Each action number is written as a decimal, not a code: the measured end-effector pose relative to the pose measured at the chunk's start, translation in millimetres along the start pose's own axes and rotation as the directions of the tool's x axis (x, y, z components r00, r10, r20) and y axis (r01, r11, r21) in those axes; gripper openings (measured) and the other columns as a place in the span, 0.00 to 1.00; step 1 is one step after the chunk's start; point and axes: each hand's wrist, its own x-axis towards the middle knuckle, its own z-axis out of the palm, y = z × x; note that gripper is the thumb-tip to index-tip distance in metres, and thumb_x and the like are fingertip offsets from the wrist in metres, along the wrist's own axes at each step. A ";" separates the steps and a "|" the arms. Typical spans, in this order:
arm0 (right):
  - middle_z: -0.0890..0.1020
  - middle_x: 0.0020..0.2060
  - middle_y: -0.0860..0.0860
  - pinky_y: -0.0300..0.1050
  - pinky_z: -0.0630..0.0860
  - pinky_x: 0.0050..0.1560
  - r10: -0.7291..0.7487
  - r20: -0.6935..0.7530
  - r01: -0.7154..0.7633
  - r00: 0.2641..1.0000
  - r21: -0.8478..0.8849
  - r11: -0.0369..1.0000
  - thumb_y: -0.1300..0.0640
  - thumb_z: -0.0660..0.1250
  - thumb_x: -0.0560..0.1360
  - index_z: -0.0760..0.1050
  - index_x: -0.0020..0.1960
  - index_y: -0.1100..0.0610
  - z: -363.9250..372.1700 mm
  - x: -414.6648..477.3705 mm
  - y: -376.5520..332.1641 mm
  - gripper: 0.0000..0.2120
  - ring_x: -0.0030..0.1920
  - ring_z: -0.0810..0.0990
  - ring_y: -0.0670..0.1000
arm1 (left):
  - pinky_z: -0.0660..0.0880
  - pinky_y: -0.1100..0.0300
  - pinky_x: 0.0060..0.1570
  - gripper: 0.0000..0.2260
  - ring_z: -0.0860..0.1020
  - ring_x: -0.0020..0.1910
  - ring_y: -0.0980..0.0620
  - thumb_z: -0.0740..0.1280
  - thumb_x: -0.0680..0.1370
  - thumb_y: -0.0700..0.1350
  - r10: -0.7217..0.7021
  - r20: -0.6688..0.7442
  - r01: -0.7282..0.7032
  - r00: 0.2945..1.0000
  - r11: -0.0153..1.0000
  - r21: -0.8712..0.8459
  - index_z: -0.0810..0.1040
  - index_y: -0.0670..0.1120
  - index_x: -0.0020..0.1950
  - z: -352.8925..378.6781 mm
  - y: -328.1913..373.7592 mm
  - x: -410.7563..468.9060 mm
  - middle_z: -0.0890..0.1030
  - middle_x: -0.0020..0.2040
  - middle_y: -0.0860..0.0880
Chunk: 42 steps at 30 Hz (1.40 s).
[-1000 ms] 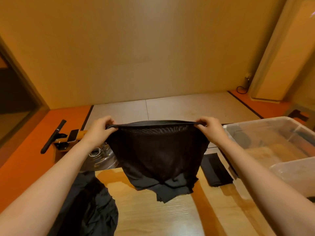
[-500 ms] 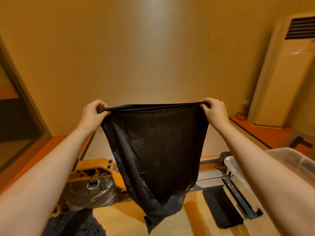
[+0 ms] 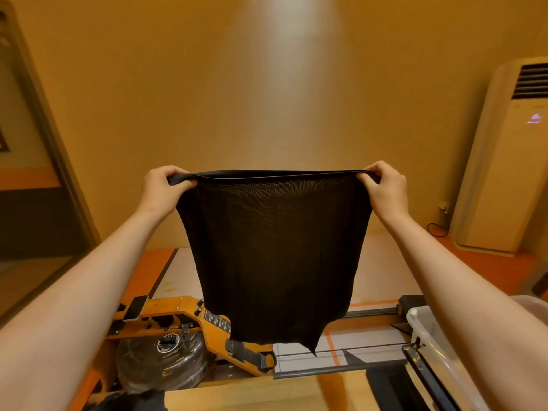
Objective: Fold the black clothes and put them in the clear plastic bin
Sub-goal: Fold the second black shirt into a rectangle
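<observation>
**A:** What's new since a second ago?

**B:** The garment [image 3: 272, 256] is up. It sagged low over the table [image 3: 252, 393] with its hem bunched; now it hangs at full length in front of the wall, hem free of the tabletop. The view has tipped up with it.

**A:** Meaning for the task?

**B:** My read is that it's being shaken out flat, ready for the first fold. No fold is made yet, and this piece is nowhere near going in.

**A:** Hands, left to right?

**B:** The left hand [image 3: 161, 188] has its fingers curled over the left corner of the top band, gripping it, with the arm stretched forward and raised. The top edge runs taut and level between the two hands. The right hand [image 3: 385, 185] mirrors the left, clamped on the right corner with the knuckles up.

**A:** And the bin?

**B:** The bin [image 3: 427, 330] is at lower right, with only a corner showing beside the right forearm, well below the garment. I can't tell its contents.

**A:** More to do?

**B:** There's a dark heap [image 3: 133, 401] at the bottom left edge — likely more clothes waiting.
</observation>
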 end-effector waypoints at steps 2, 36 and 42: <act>0.80 0.41 0.49 0.42 0.70 0.44 0.005 0.007 -0.005 1.000 0.006 1.000 0.57 0.67 0.77 0.79 0.48 0.59 -0.1 -0.7 1.5 0.05 0.45 0.78 0.48 | 0.71 0.63 0.38 0.01 0.76 0.41 0.54 0.71 0.76 0.38 -0.017 0.010 0.017 1.000 1.000 0.006 0.82 0.43 0.46 -2.5 -1.0 -1.2 0.80 0.43 0.48; 0.81 0.42 0.50 0.43 0.74 0.50 0.311 0.204 -0.353 0.928 0.217 0.910 0.63 0.68 0.76 0.82 0.49 0.60 -11.6 -61.7 49.2 0.05 0.44 0.78 0.46 | 0.75 0.58 0.42 0.06 0.78 0.49 0.51 0.68 0.77 0.36 -0.266 0.303 0.314 0.915 0.942 -0.121 0.82 0.45 0.49 1.1 -53.3 -58.8 0.81 0.50 0.47; 0.81 0.43 0.49 0.36 0.73 0.44 0.345 0.202 -0.387 0.917 0.229 0.893 0.65 0.69 0.75 0.82 0.50 0.60 1.2 -59.7 51.2 0.05 0.45 0.78 0.44 | 0.74 0.60 0.42 0.08 0.78 0.50 0.51 0.66 0.78 0.35 -0.251 0.294 0.295 0.922 0.949 -0.114 0.82 0.46 0.49 11.5 -60.4 -54.8 0.81 0.49 0.48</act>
